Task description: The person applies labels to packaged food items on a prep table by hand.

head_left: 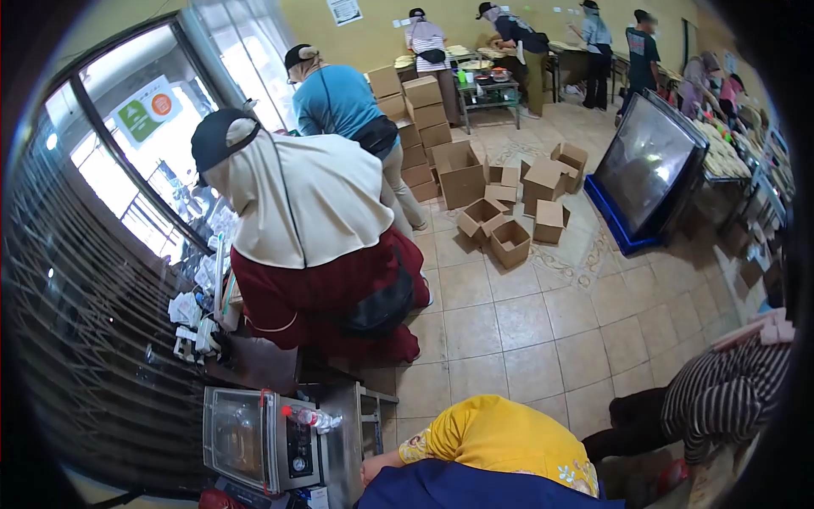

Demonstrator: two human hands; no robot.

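Observation:
At the bottom edge, my left hand (379,466) comes out of a yellow embroidered sleeve (417,445). It is beside the edge of a metal table (343,462), and dark blue cloth (475,488) partly covers it, so I cannot make out its fingers or whether they hold anything. Left of it stands a vacuum-sealer-like machine (237,441) with a clear lid, which looks lowered. A plastic bottle with a red cap (309,417) lies on top of the machine. My right hand is out of view.
A person in a cream head covering (309,195) leans over a cluttered table ahead. Open cardboard boxes (510,244) cover part of the floor, near stacked cartons (426,110). A blue-based clear panel (649,161) stands right. A person in stripes (721,394) bends at lower right.

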